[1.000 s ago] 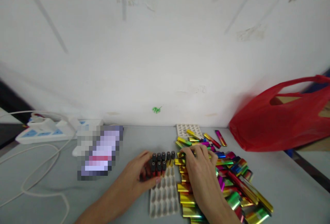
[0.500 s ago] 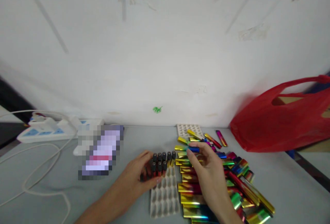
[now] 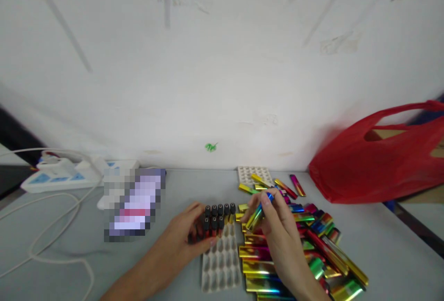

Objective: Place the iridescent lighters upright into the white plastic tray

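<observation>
My right hand (image 3: 279,227) pinches a shiny blue, green and yellow metallic sleeve (image 3: 256,215), tilted with its yellow end down to the left. My left hand (image 3: 185,231) is closed around several black-topped pieces (image 3: 214,222) with small round holes in their ends, at the far end of a pale moulded tray (image 3: 222,268). More dark pieces are partly hidden by its fingers. In the tray's near part, rows of hollows show. Right of the tray lies a pile of metallic gradient sleeves (image 3: 258,267), partly under my right hand.
A second pale tray (image 3: 255,175) lies against the wall behind the pile. On the right rests a red bag (image 3: 367,171). A phone with a blurred screen (image 3: 137,204), a white power strip (image 3: 69,174) and loose white cables (image 3: 65,259) are on the left.
My right hand has lifted the blue and yellow sleeve from the pile's far left edge and turned it from level to steeply tilted. My left hand has stayed in place.
</observation>
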Motion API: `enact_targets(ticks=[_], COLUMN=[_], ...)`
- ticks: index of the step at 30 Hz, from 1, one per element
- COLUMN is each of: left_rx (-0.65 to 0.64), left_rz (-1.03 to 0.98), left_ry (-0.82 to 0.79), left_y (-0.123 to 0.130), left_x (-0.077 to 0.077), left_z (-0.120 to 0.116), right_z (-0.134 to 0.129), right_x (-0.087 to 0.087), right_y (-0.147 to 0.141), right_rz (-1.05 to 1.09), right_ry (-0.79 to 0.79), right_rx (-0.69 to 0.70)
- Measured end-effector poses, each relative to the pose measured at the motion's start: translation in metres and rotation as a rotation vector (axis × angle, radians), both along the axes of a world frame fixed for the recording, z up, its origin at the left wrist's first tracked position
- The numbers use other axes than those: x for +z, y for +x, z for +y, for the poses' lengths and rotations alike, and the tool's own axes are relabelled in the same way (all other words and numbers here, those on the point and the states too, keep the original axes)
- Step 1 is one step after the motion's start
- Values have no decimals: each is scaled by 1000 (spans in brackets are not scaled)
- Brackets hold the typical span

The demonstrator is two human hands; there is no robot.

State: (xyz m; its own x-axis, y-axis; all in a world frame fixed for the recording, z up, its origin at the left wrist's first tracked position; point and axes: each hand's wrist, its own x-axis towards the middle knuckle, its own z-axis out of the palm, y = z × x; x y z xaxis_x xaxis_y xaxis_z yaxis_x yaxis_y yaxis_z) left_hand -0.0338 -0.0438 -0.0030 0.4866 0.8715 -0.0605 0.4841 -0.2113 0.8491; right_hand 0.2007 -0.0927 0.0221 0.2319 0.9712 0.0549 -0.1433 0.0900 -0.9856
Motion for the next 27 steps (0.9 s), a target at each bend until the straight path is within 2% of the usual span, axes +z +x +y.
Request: enact_targets(ticks=[3, 6, 12, 16, 22, 27], left_rx=[-1, 4, 8, 12, 6, -1], left_rz=[-5, -5, -18, -11, -11, -22], left_ry=[3, 4, -1, -6, 5, 20], left_y=[1, 1, 1, 3, 2, 0], left_x=[3, 3, 0, 3, 3, -3], left_z=[-1, -1, -1, -1, -1, 0], right_z=[-1, -1, -2, 0, -3, -4], right_x=[-4, -4, 5, 5, 2, 3], right_y=[-4, -7, -9, -6, -6, -13], right_rz=[200, 289, 466, 609, 543, 531], right_ry=[-74, -95, -146, -313, -333, -359], right_rx=[72, 124, 228, 268, 419, 417])
